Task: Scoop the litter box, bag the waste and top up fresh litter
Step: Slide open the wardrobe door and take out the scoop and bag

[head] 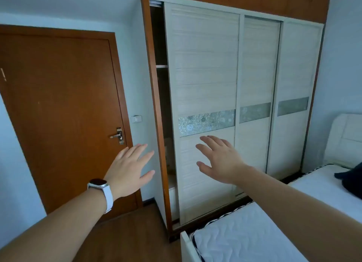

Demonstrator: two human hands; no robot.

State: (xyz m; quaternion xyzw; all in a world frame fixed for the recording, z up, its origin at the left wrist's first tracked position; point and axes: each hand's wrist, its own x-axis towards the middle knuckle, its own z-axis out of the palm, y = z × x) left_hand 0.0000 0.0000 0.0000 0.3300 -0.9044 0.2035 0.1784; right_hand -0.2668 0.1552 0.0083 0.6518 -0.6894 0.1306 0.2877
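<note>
White wood-grain panels make up the three sliding doors of a built-in wardrobe (254, 69), framed in brown wood and seen from the head camera. Each panel carries a silvery floral band (206, 122) at mid height. The leftmost sliding door (203, 66) stands slid a little to the right, leaving a narrow dark gap (162, 105) in which a shelf edge shows.

Both arms reach forward. The left hand (128, 170) is wide, fingers straight and spread, back to the camera, holding nothing; it hangs in front of the wardrobe's brown side frame, and a white smartwatch (98, 184) sits on its wrist. The right hand (221, 161) is just as wide and bare of any load, spread before the lower part of the leftmost sliding door, below the band. Whether it touches the panel cannot be told.

To the left a brown room door (58, 105) stands closed, with a metal lever handle (117, 135) and a white wall switch (136, 118) beside it. At lower right lies a bed with a quilted white mattress (244, 238), a white headboard (344, 140) and a dark cushion (350, 180). The floor (127, 232) is brown wood.

Where the litter box is cannot be told from this view.
</note>
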